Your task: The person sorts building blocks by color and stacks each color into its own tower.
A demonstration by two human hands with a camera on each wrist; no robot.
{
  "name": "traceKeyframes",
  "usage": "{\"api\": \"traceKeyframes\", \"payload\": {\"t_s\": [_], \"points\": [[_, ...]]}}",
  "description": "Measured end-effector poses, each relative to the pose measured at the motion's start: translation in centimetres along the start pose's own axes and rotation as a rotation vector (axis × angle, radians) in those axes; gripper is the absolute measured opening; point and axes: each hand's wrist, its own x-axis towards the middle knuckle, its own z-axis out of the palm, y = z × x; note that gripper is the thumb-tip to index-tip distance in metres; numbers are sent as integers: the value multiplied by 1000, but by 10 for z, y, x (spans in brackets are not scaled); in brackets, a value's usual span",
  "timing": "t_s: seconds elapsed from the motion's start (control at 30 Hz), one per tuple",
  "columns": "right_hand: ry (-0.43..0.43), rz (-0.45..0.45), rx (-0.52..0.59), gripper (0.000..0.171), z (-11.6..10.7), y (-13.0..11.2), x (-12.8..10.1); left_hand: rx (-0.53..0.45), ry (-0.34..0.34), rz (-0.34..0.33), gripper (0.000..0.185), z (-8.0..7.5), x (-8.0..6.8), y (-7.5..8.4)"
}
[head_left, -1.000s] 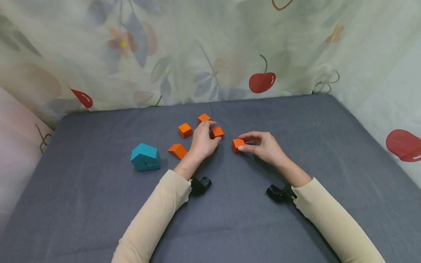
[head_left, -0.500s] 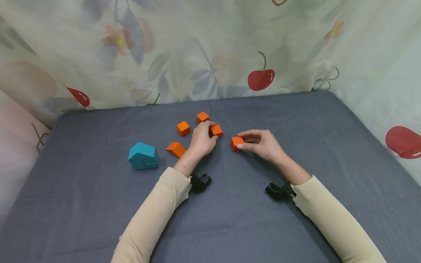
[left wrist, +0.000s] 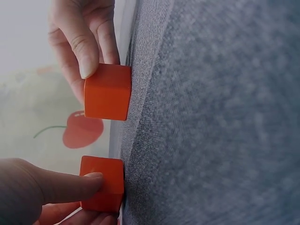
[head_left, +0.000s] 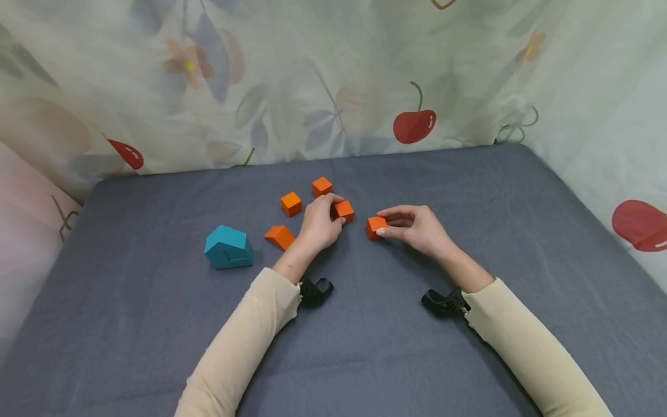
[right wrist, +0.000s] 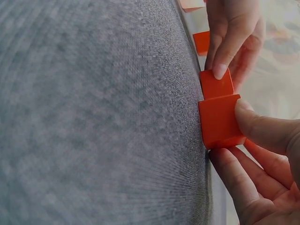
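Note:
My left hand (head_left: 320,225) pinches an orange cube (head_left: 345,211) between thumb and fingers on the cloth. A second orange cube (head_left: 373,227) stands a short way to the right, held by the thumb and fingers of my right hand (head_left: 419,231). The two held cubes are apart. In the left wrist view my left hand's cube (left wrist: 104,185) is low in the picture and the right hand's cube (left wrist: 108,91) above it. The right wrist view has the right hand's cube (right wrist: 220,123) nearest, partly covering the other cube (right wrist: 217,85).
Two more orange cubes lie behind and left of my left hand, a farther cube (head_left: 322,186) and a nearer cube (head_left: 291,203). An orange wedge-topped block (head_left: 279,236) is beside my left wrist. A teal block shape (head_left: 229,248) sits farther left. A patterned curtain (head_left: 292,87) borders the grey cloth.
The head view has shifted slightly, so everything sits a little higher in it. Both hands keep their hold on the same cubes, with hardly any movement.

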Motion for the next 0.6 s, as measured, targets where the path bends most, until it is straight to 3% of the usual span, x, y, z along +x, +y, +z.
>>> {"api": "traceKeyframes", "payload": {"t_s": [0.6], "points": [[-1, -2, 2, 40, 1, 2, 1, 10, -62, 90, 35, -1, -16, 6]]}}
